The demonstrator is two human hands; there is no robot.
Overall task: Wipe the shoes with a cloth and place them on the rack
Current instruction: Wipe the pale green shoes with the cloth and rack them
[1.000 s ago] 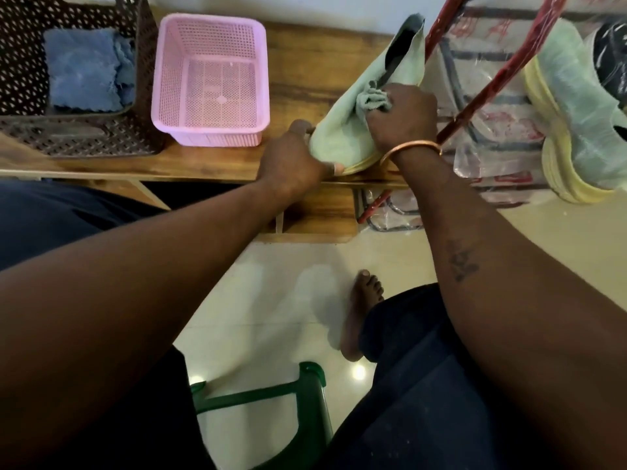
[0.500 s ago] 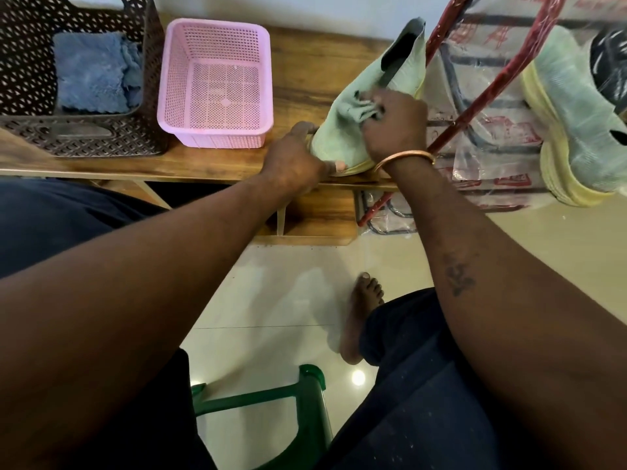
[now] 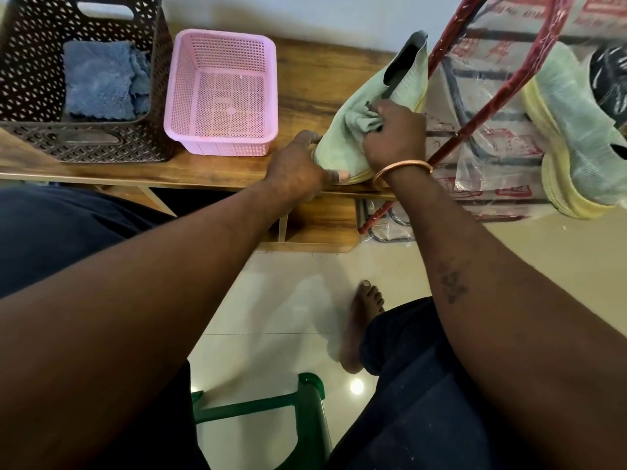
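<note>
On my feed, a pale green shoe (image 3: 405, 84) stands at the right end of the wooden bench (image 3: 305, 79), its toe at the front edge and its heel tilted up beside a red bar of the rack (image 3: 481, 106). The left hand (image 3: 298, 167) grips the toe, with the thumb on the yellow sole. The right hand (image 3: 395, 137), with a copper bangle (image 3: 403, 167) at the wrist, clutches a green cloth (image 3: 359, 118) against the upper, just below the shoe's opening.

Red print runs across the clear plastic wrap (image 3: 488, 154) on the rack, too blurred for me to read. A matching shoe (image 3: 576, 130) rests on the rack, its yellow sole facing the bench.

A strip of bare wood separates the held shoe from the pink basket (image 3: 217, 144). That basket stands just beside a dark lattice basket (image 3: 30, 62) holding folded blue cloths (image 3: 98, 83). Below the bench edge, pale floor tiles (image 3: 271, 300) open out toward a green stool (image 3: 305, 408).
</note>
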